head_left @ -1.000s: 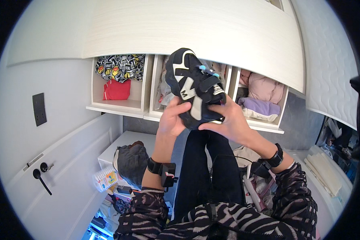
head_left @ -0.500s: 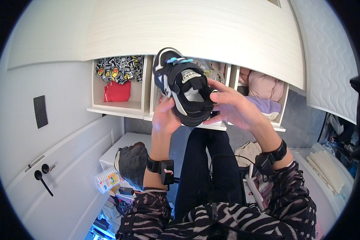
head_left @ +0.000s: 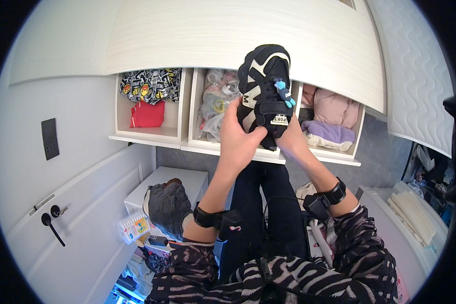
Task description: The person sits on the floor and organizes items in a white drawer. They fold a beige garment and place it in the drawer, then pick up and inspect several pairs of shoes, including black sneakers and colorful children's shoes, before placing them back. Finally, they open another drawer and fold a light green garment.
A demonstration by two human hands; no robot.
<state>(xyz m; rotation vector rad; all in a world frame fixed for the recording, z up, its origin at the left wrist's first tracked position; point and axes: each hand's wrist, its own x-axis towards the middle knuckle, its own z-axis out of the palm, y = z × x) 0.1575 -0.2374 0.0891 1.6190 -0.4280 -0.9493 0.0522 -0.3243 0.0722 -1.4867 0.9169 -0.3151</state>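
Shoe (head_left: 253,104), black with white panels and blue charm (head_left: 283,92): raised above the middle drawer (head_left: 213,147), toe pointing away from the wearer. Left hand (head_left: 239,142): gripping the shoe's left side, thumb at the near end, seemingly to keep its upper turned upward. Right hand (head_left: 292,138): against the shoe's right side, likely as second support; fingers hidden, closure cannot be told. Plastic bags (head_left: 215,109): inside the middle drawer, presumably grouped for storage. Red cloth (head_left: 147,114): left of the middle drawer, apparently folded to save room. Purple cloth (head_left: 332,133): right of the middle drawer, likewise compact.
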